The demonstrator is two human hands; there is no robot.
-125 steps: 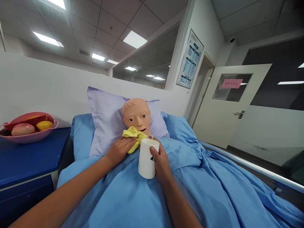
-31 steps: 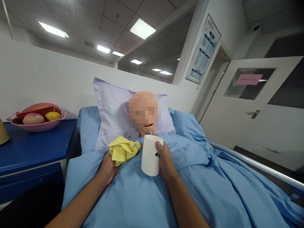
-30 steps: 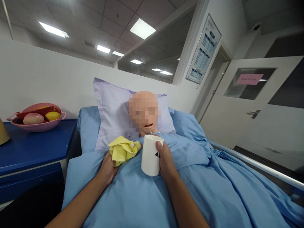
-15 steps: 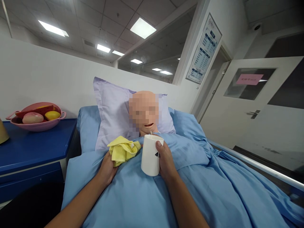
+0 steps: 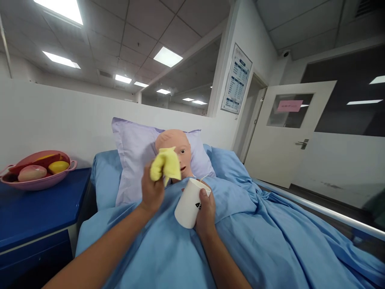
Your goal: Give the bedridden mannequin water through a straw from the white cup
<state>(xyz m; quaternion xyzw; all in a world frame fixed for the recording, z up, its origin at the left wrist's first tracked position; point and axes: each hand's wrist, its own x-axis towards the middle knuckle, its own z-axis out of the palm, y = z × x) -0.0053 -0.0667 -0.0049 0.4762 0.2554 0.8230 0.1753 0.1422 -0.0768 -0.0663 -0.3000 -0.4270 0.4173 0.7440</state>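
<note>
A yellow cloth (image 5: 168, 163) is bunched in my left hand (image 5: 152, 190), whose fingers are closed on it. From this angle the cloth covers part of the head of a manikin (image 5: 173, 138); I cannot tell if they touch. My right hand (image 5: 206, 210) is wrapped round a white cup (image 5: 188, 204) with a small dark mark, tilted over the blanket. A thin pale straw (image 5: 204, 177) sticks out of the cup's top. The manikin lies in bed against a lilac pillow (image 5: 134, 160), a blue blanket (image 5: 240, 241) drawn up to its neck.
At the left, a pink basket (image 5: 36, 185) of fruit stands on a blue bedside cabinet (image 5: 45, 208). A bed rail (image 5: 325, 210) runs along the right side. Beyond it are a door (image 5: 273, 148) and a wall notice (image 5: 237, 82).
My left hand has raised the cloth up and to the right, in front of the manikin's head. The cup has tipped, its top leaning right, and a straw now shows. The view has shifted.
</note>
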